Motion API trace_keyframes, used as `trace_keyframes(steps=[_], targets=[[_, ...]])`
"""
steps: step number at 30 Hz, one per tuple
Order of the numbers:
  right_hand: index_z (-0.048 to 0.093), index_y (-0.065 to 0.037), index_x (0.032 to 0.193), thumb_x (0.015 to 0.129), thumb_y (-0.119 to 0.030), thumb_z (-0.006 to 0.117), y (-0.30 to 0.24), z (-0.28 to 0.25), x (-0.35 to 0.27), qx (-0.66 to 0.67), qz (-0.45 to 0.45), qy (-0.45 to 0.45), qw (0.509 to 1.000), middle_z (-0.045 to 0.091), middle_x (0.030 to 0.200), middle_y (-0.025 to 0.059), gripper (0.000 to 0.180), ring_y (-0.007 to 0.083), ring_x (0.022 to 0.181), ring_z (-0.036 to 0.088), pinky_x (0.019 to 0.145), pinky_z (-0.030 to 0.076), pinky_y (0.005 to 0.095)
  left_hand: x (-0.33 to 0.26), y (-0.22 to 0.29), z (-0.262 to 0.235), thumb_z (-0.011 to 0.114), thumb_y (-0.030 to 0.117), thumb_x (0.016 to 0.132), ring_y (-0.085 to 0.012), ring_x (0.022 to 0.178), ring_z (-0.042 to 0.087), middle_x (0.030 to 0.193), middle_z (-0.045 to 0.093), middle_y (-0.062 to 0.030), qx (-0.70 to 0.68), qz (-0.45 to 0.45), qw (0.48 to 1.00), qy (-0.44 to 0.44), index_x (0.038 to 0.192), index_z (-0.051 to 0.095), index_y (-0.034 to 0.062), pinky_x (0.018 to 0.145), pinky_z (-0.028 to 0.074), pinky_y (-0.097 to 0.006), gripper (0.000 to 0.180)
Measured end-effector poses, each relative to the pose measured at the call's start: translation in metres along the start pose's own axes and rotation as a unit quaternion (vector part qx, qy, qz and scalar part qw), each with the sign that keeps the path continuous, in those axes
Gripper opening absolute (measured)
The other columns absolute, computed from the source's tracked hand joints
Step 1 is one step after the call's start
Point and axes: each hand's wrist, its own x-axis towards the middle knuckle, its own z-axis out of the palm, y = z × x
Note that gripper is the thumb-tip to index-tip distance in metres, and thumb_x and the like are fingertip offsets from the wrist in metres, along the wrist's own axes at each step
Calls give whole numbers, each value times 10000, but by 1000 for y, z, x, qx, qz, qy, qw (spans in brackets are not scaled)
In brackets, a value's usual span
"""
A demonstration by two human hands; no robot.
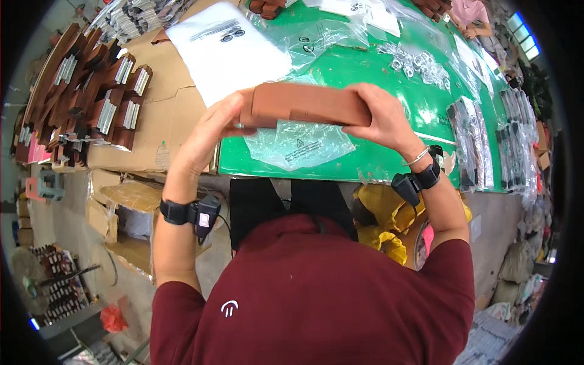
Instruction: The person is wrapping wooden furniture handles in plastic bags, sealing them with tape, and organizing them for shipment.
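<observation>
Between my two hands, above the near edge of the green table [389,164], is a reddish-brown wooden block-like piece [310,103]. It lies crosswise, is slightly blurred, and seems to have more than one layer at its left end. My left hand [220,118] is closed on that left end. On the opposite end, my right hand [386,115] grips with the thumb underneath and the fingers on top. Under the piece, a clear plastic bag [298,149] lies flat on the green surface. Both wrists carry black strapped devices.
Brown wooden pieces with silvery metal parts [103,85] are piled at left beside cardboard [173,112]. White plastic sheets or bags [228,58] lie beyond my left hand. Small clear packets [420,64] and wrapped bundles [471,143] are at right. Another person [471,18] is far right.
</observation>
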Motion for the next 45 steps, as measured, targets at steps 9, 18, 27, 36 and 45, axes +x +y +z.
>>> trace_keyframes(steps=[9, 18, 27, 36, 45], targets=[[589, -61, 1226, 700, -382, 843, -39, 42, 24, 64, 137, -12, 988, 668, 1080, 178, 666, 368, 993, 663, 846, 534, 445, -32, -121, 49, 784, 135, 779, -296, 1205, 584, 1268, 642, -99, 510, 243, 824, 51, 1316, 620, 102, 1039, 449, -449, 562], [600, -52, 1162, 661, -295, 877, -27, 118, 6, 14, 74, -82, 994, 570, 1087, 119, 623, 335, 1062, 584, 885, 507, 426, -33, -145, 77, 698, 58, 786, -224, 942, 637, 979, 656, -4, 448, 298, 836, 109, 930, 667, 114, 770, 542, -361, 158], [635, -30, 1192, 709, -357, 865, -10, 77, 11, 143, 103, -122, 977, 621, 1110, 144, 627, 338, 1078, 618, 920, 505, 411, -5, -115, 68, 712, 80, 793, -251, 913, 659, 967, 649, -29, 380, 323, 857, 132, 959, 673, 108, 703, 559, -378, 173], [631, -15, 1269, 693, -412, 878, 6, 79, 19, 224, 166, -173, 945, 661, 1184, 169, 742, 317, 1127, 630, 974, 491, 399, -18, -140, 74, 713, 72, 783, -290, 1087, 643, 1186, 673, -70, 443, 332, 823, 126, 950, 686, 91, 855, 550, -405, 170], [608, -34, 1277, 665, -282, 913, -25, -1, 13, 342, 239, -77, 906, 630, 1155, 41, 728, 143, 1027, 590, 929, 478, 304, 78, -102, 48, 764, 189, 820, -327, 969, 633, 941, 647, -111, 350, 242, 901, 84, 991, 677, 87, 812, 534, -444, 218]])
